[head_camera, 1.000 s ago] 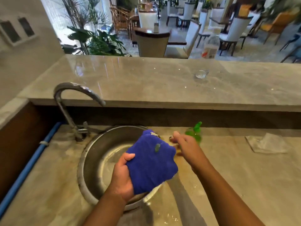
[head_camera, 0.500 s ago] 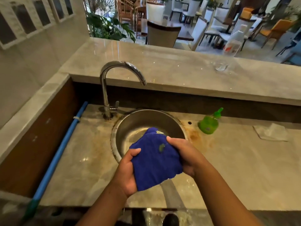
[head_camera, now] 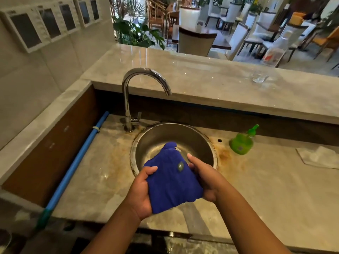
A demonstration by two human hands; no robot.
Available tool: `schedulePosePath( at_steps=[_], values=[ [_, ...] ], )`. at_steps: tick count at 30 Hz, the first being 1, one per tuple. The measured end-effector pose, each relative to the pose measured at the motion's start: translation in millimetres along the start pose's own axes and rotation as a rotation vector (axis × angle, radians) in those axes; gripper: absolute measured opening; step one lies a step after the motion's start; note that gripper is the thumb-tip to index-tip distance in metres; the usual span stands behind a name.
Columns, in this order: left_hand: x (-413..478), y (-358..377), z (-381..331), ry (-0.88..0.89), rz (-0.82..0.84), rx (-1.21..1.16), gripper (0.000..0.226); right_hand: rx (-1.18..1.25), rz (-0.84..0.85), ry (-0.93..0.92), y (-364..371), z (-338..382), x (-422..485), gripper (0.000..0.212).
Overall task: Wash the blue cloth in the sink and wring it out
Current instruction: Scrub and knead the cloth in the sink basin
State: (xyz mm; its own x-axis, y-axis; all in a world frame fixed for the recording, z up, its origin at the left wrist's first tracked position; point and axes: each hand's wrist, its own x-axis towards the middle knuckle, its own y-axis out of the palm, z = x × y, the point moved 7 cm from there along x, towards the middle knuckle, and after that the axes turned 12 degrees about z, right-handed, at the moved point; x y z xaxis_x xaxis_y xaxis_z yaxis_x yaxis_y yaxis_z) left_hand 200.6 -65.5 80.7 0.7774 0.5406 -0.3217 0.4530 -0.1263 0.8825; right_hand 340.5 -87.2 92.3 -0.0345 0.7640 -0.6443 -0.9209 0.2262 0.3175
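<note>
Here the blue cloth (head_camera: 172, 182) is bunched into a thick wad and held over the near rim of the round steel sink (head_camera: 165, 134), partly above the bowl and partly above the stone tabletop (head_camera: 275, 195) in front of it. The left hand (head_camera: 141, 193) grips the wad from the left, with the thumb curled onto its upper face and the fingers hidden beneath. The right hand (head_camera: 203, 178) grips it from the right, with the thumb lying along the cloth's right edge and the other fingers curled under it. A small grey-green blob (head_camera: 180, 166) sits on top of the cloth close to the right thumb. A white tag (head_camera: 177, 149) sticks out at the cloth's far tip, which points toward the middle of the bowl.

A curved chrome faucet (head_camera: 128, 99) stands at the far left of the sink, its spout arching over the bowl's far edge. A green pump bottle (head_camera: 242, 143) stands on the tabletop just right of the sink, with rusty stains between the two. Farther right lies a crumpled white sheet (head_camera: 319, 156). A blue pipe (head_camera: 77, 162) runs along the left edge of the tabletop against a brown panel. Behind the sink, a raised stone ledge (head_camera: 201, 81) carries a clear glass (head_camera: 259, 77) toward its right end. White wall boxes (head_camera: 27, 32) with dark windows hang in a row on the tiled wall at far left, and beyond the ledge are dining chairs, tables and leafy plants
</note>
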Motion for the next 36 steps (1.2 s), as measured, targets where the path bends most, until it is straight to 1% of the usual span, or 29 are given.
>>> schedulePosePath(
  at_steps=[2,4,8,10,12,14,15,16,17,18,20,21,22,24,26,27,30,34,36],
  values=[
    [4,0,3,0.005,-0.004,-0.002,0.056,0.005,0.004,0.012,-5,-3,0,0.04],
    [8,0,5,0.011,-0.009,0.009,0.055,0.007,0.015,-0.014,-7,-3,-1,0.039],
    [13,2,6,0.021,-0.006,0.038,0.049,0.001,0.015,-0.162,-12,4,-1,0.033],
    [15,6,7,0.01,0.01,0.033,0.052,-0.04,0.0,-0.222,-12,10,-1,0.029],
    [18,7,8,0.0,0.019,0.034,0.051,-0.09,-0.022,-0.218,-13,12,0,0.032],
    [21,6,6,-0.021,-0.005,0.047,0.051,-0.122,-0.044,-0.22,-15,15,0,0.034],
    [22,6,6,-0.046,-0.024,0.048,0.052,-0.151,-0.071,-0.25,-17,19,-1,0.032],
    [24,5,7,-0.072,-0.042,0.048,0.052,-0.206,-0.114,-0.308,-19,24,-1,0.028],
    [25,5,7,-0.088,-0.059,0.052,0.051,-0.317,-0.169,-0.395,-21,32,-4,0.024],
    [28,5,6,-0.083,-0.077,0.069,0.049,-0.485,-0.235,-0.499,-20,41,-9,0.021],
    [33,7,5,-0.046,-0.103,0.109,0.044,-0.911,-0.379,-0.695,-6,57,-23,0.024],
    [35,10,5,-0.029,-0.111,0.121,0.043,-1.072,-0.413,-0.778,6,60,-30,0.024],
    [38,14,5,-0.013,-0.112,0.123,0.044,-1.177,-0.414,-0.845,19,60,-35,0.024],
    [41,22,6,0.005,-0.086,0.116,0.052,-1.26,-0.38,-0.924,41,52,-37,0.022],
    [43,28,8,0.008,-0.047,0.108,0.061,-1.244,-0.386,-0.968,51,45,-34,0.015],
    [42,31,10,0.008,-0.026,0.092,0.062,-1.218,-0.4,-0.973,50,45,-31,0.016],
    [38,32,13,0.006,0.036,0.046,0.058,-1.173,-0.428,-0.948,37,51,-19,0.014],
    [31,24,4,0.005,0.064,0.094,0.05,-0.901,-0.354,-0.758,5,57,-1,0.02],
    [26,19,-3,0.006,0.062,0.102,0.05,-0.742,-0.318,-0.662,-13,57,4,0.016]
  ],
)
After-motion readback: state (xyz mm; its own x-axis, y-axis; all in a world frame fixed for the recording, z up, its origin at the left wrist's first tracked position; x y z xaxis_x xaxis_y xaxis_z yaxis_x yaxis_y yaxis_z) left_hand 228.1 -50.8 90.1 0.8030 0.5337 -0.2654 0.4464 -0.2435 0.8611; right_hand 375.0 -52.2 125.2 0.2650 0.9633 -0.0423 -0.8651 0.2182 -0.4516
